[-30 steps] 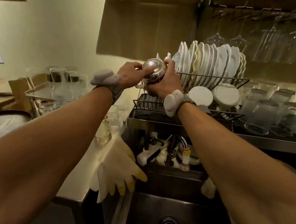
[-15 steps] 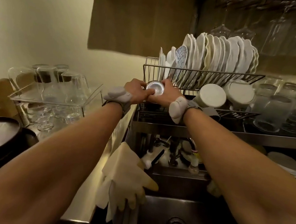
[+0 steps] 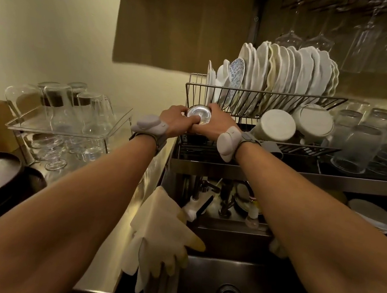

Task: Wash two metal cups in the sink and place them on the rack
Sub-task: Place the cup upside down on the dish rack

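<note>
Left hand (image 3: 177, 118) and right hand (image 3: 215, 122) together around 1 upturned metal cup (image 3: 198, 114), its sides hidden.

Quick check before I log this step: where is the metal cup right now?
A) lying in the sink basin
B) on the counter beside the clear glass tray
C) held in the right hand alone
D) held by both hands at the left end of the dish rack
D: the left hand and right hand both grip the upside-down metal cup at the dish rack's left end.

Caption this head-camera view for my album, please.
Both hands, left and right, set an upturned metal cup onto the dish rack.
</note>
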{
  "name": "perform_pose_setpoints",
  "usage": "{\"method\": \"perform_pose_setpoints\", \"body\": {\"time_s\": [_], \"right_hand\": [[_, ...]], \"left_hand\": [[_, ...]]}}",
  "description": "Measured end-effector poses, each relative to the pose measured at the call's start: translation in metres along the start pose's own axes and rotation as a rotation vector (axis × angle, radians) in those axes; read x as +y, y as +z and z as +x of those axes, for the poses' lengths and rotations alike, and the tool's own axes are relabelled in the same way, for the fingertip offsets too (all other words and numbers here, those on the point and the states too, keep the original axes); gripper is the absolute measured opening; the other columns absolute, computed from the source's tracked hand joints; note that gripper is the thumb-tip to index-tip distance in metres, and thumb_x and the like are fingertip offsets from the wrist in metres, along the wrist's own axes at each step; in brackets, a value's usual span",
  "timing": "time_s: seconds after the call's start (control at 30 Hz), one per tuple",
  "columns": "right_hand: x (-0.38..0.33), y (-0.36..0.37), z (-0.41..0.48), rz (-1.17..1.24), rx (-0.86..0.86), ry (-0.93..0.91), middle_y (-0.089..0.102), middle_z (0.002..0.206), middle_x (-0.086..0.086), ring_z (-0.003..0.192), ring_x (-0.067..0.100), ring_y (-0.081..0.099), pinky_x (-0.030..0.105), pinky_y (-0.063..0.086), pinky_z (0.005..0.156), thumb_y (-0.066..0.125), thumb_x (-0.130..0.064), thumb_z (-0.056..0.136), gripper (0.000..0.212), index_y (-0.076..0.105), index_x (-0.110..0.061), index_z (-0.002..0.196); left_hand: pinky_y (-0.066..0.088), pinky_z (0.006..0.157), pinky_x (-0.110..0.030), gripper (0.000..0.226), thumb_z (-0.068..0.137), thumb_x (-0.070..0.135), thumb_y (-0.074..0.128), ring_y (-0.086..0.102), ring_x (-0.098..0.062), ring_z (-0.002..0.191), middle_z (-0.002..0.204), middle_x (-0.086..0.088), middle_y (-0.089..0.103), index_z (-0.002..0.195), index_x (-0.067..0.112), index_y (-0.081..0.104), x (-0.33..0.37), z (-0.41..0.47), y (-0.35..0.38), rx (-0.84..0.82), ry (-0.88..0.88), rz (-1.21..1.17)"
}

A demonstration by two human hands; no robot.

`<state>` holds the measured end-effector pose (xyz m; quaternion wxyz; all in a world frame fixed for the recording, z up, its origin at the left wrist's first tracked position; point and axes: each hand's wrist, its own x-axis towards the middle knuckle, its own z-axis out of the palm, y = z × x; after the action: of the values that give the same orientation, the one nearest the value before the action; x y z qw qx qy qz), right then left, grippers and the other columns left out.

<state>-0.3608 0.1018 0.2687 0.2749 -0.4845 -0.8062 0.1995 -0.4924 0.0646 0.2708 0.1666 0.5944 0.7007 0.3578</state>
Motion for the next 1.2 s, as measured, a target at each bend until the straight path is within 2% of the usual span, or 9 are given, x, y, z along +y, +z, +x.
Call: {"method": "perform_pose_setpoints", "body": {"time_s": [0.17,0.33,0.47,0.57,0.67,0.8,0.97,1.03,1.2], "right_hand": [[-0.002,-0.003,-0.005,0.006,0.004,0.003,0.057,0.128,0.009,0.111,0.025,0.059,0.029,0.048,0.082,0.074,-0.046,0.072,0.087,0.033,-0.010,0.140],[0.003,-0.023,-0.026,0.007,0.085,-0.041,0.056,0.131,0.008,0.116,0.024,0.056,0.026,0.043,0.082,0.071,-0.049,0.075,0.078,0.039,-0.012,0.137],[0.023,-0.052,-0.062,-0.026,0.140,-0.078,0.057,0.132,0.006,0.119,0.023,0.055,0.026,0.042,0.088,0.069,-0.044,0.078,0.065,0.048,-0.015,0.132],[0.049,-0.079,-0.093,-0.071,0.189,-0.087,0.063,0.123,0.004,0.114,0.023,0.058,0.037,0.047,0.095,0.066,-0.041,0.078,0.049,0.058,-0.018,0.121],[0.078,-0.101,-0.122,-0.129,0.257,-0.103,0.067,0.113,0.006,0.107,0.026,0.060,0.041,0.049,0.092,0.062,-0.038,0.079,0.034,0.066,-0.019,0.107],[0.145,-0.126,-0.172,-0.095,0.184,-0.027,0.071,0.100,0.004,0.094,0.023,0.065,0.039,0.054,0.084,0.064,-0.038,0.078,0.025,0.068,-0.019,0.094],[0.252,-0.147,-0.232,-0.094,0.008,0.144,0.071,0.092,0.006,0.085,0.023,0.066,0.032,0.051,0.071,0.062,-0.032,0.083,0.022,0.070,-0.013,0.091],[0.281,-0.147,-0.248,-0.106,-0.023,0.201,0.071,0.088,0.010,0.084,0.027,0.066,0.036,0.053,0.073,0.058,-0.030,0.084,0.024,0.070,-0.008,0.085],[0.354,-0.154,-0.288,-0.074,-0.048,0.345,0.071,0.098,0.015,0.092,0.032,0.065,0.045,0.053,0.085,0.058,-0.025,0.085,0.027,0.069,-0.005,0.098]], "left_hand": [[0.046,0.098,-0.035,0.065,0.082,0.050,0.059,0.056,-0.028,0.117,0.135,-0.009,0.056,0.137,0.019,0.049,0.005,-0.004,-0.001,0.005,-0.019,0.029],[0.037,0.109,-0.037,0.071,0.087,0.045,0.058,0.042,-0.029,0.135,0.151,-0.009,0.039,0.146,0.013,0.035,0.031,-0.023,-0.001,0.098,0.037,0.076],[0.042,0.105,-0.037,0.064,0.085,0.044,0.060,0.050,-0.029,0.128,0.143,-0.010,0.049,0.140,0.014,0.045,0.069,-0.053,0.023,0.169,0.071,0.099],[0.047,0.100,-0.040,0.050,0.081,0.046,0.063,0.058,-0.024,0.117,0.130,-0.005,0.060,0.124,0.022,0.060,0.100,-0.082,0.054,0.319,0.140,0.125],[0.049,0.094,-0.037,0.034,0.082,0.043,0.062,0.061,-0.020,0.109,0.121,-0.002,0.062,0.109,0.025,0.067,0.123,-0.104,0.089,0.380,0.226,0.193],[0.049,0.088,-0.031,0.028,0.085,0.034,0.059,0.063,-0.022,0.104,0.114,-0.005,0.066,0.107,0.018,0.068,0.157,-0.132,0.159,0.300,0.231,0.151],[0.046,0.086,-0.029,0.026,0.091,0.029,0.057,0.063,-0.022,0.105,0.113,-0.006,0.067,0.112,0.017,0.066,0.186,-0.168,0.275,-0.006,0.181,0.133],[0.045,0.084,-0.028,0.027,0.092,0.029,0.055,0.062,-0.023,0.105,0.115,-0.007,0.067,0.114,0.015,0.065,0.189,-0.176,0.309,-0.081,0.166,0.137],[0.048,0.088,-0.032,0.031,0.095,0.033,0.052,0.062,-0.028,0.108,0.118,-0.009,0.067,0.117,0.015,0.063,0.203,-0.194,0.390,-0.310,0.162,0.133]]}}
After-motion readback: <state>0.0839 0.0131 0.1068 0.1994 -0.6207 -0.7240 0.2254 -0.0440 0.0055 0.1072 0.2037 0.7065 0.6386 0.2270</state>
